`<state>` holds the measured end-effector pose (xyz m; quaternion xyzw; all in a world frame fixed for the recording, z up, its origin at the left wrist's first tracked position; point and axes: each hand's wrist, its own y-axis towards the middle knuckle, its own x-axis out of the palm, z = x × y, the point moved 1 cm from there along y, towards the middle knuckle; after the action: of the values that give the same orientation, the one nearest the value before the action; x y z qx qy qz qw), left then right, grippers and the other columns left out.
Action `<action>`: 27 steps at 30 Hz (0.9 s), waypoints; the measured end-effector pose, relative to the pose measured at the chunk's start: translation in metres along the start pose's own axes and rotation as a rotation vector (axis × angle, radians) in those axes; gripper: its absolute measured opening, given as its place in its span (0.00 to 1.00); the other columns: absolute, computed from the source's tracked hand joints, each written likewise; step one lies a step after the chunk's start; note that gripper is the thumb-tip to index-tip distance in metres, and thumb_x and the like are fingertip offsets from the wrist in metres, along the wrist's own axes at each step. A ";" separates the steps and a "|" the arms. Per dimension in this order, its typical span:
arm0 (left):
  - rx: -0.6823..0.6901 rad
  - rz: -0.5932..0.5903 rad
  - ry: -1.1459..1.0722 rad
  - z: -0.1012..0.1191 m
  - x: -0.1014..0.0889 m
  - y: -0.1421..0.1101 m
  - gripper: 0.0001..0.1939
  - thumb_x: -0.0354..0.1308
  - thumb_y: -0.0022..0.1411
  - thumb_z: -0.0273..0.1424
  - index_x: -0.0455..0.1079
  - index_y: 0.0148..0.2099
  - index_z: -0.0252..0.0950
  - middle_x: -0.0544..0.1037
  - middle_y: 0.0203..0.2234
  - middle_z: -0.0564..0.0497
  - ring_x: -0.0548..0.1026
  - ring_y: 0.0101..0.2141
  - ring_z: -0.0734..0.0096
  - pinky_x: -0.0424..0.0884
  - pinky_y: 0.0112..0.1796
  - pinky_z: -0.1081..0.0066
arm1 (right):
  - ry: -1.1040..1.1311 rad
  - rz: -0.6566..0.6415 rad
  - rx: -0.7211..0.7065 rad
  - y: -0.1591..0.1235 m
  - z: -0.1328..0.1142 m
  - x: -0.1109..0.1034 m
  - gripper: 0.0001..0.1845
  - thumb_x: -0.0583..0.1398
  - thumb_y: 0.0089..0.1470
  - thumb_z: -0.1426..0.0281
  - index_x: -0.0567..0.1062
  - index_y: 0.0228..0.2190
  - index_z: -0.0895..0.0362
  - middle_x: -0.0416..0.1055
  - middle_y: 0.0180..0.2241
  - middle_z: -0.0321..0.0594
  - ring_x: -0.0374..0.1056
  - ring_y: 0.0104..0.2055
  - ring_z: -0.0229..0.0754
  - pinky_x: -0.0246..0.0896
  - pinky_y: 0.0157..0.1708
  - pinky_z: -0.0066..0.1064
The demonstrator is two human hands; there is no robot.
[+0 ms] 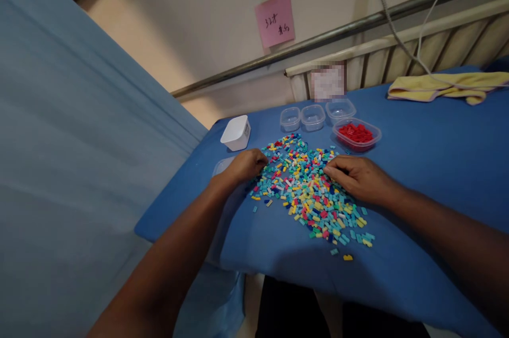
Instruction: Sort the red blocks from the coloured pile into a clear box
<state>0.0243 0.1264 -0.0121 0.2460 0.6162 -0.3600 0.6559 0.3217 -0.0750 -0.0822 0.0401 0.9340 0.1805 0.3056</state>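
A loose pile of small toy building bricks (312, 202), in turquoise, yellow, pink, white, green and dark blue, is spread over the blue-covered table. My left hand (248, 164) is at the pile's left edge, its fingers curled closed. On the opposite side, my right hand (353, 176) touches the pile with thumb and forefinger pressed together. Whatever either hand pinches is too small or hidden to make out. Beyond the right hand, a clear plastic tub (375, 135) holds red pieces (356, 133).
Three clear tubs stand at the back, the middle one (313, 117) among them. A white container (237, 132) is at back left; a clear plastic piece (222, 165) lies partly behind my left forearm. A yellow cloth (441, 87) and a cable are at right. A blue curtain (79, 131) hangs left.
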 end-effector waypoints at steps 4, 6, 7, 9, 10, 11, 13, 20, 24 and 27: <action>-0.094 -0.011 -0.025 -0.004 -0.002 -0.007 0.11 0.61 0.69 0.28 0.84 0.49 0.37 0.85 0.45 0.47 0.81 0.43 0.63 0.72 0.43 0.70 | -0.001 0.003 0.012 -0.001 -0.001 0.000 0.22 0.57 0.73 0.56 0.71 0.27 0.52 0.70 0.27 0.36 0.65 0.30 0.42 0.56 0.33 0.37; -0.091 0.012 -0.029 0.000 -0.003 -0.002 0.12 0.61 0.70 0.28 0.84 0.50 0.36 0.85 0.46 0.46 0.81 0.43 0.63 0.72 0.44 0.70 | 0.007 0.010 0.010 -0.001 -0.002 0.000 0.23 0.57 0.73 0.56 0.70 0.26 0.52 0.69 0.26 0.36 0.65 0.29 0.42 0.56 0.33 0.37; -0.072 0.020 -0.022 0.004 -0.003 0.002 0.13 0.60 0.71 0.28 0.84 0.52 0.36 0.85 0.47 0.46 0.81 0.44 0.63 0.73 0.45 0.70 | 0.011 0.011 0.008 0.000 -0.003 0.000 0.23 0.57 0.73 0.56 0.69 0.25 0.52 0.69 0.26 0.36 0.65 0.29 0.42 0.56 0.33 0.37; -0.014 0.014 0.014 0.012 -0.003 0.012 0.15 0.59 0.71 0.27 0.84 0.55 0.36 0.84 0.51 0.45 0.81 0.48 0.61 0.73 0.49 0.69 | 0.013 0.006 0.006 0.000 -0.004 -0.001 0.23 0.57 0.73 0.57 0.69 0.25 0.52 0.70 0.26 0.36 0.65 0.30 0.42 0.56 0.33 0.37; 0.012 0.004 0.040 0.016 -0.002 0.017 0.17 0.58 0.71 0.26 0.84 0.56 0.36 0.84 0.52 0.45 0.81 0.50 0.60 0.72 0.51 0.68 | 0.011 0.002 0.006 0.000 -0.004 -0.001 0.23 0.57 0.73 0.57 0.70 0.26 0.52 0.70 0.27 0.36 0.66 0.30 0.42 0.57 0.33 0.37; 0.030 -0.010 0.066 0.020 -0.002 0.023 0.17 0.58 0.71 0.25 0.84 0.56 0.36 0.84 0.53 0.46 0.81 0.51 0.59 0.72 0.51 0.68 | 0.010 -0.003 0.007 0.000 -0.004 -0.001 0.23 0.57 0.73 0.57 0.71 0.26 0.52 0.71 0.27 0.36 0.66 0.30 0.42 0.57 0.34 0.37; 0.049 -0.041 0.094 0.024 -0.002 0.033 0.19 0.57 0.69 0.22 0.85 0.55 0.36 0.84 0.52 0.46 0.81 0.51 0.59 0.72 0.51 0.68 | 0.010 -0.010 0.009 0.000 -0.003 -0.001 0.22 0.57 0.73 0.58 0.72 0.27 0.53 0.72 0.28 0.36 0.67 0.31 0.42 0.57 0.35 0.37; -0.059 -0.055 -0.078 0.016 -0.009 0.044 0.19 0.59 0.65 0.21 0.84 0.55 0.35 0.86 0.45 0.51 0.81 0.42 0.66 0.72 0.43 0.72 | 0.005 -0.004 0.005 0.000 0.001 0.001 0.22 0.57 0.73 0.57 0.72 0.27 0.52 0.72 0.28 0.37 0.66 0.31 0.43 0.56 0.34 0.37; -0.067 -0.111 -0.013 0.019 -0.008 0.044 0.13 0.62 0.67 0.24 0.84 0.51 0.34 0.86 0.43 0.50 0.81 0.40 0.65 0.69 0.40 0.70 | 0.003 -0.003 0.008 0.000 0.001 0.001 0.22 0.56 0.73 0.57 0.71 0.27 0.52 0.71 0.28 0.37 0.66 0.30 0.42 0.56 0.34 0.37; -0.112 -0.120 0.046 0.025 -0.006 0.047 0.11 0.62 0.67 0.25 0.84 0.48 0.34 0.86 0.41 0.49 0.79 0.38 0.66 0.66 0.37 0.69 | 0.005 -0.002 0.006 0.001 0.000 0.001 0.22 0.57 0.73 0.57 0.71 0.27 0.52 0.71 0.28 0.37 0.66 0.31 0.43 0.56 0.34 0.37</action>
<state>0.0767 0.1377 -0.0089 0.1799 0.6637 -0.3580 0.6316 0.3211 -0.0742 -0.0827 0.0398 0.9353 0.1777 0.3034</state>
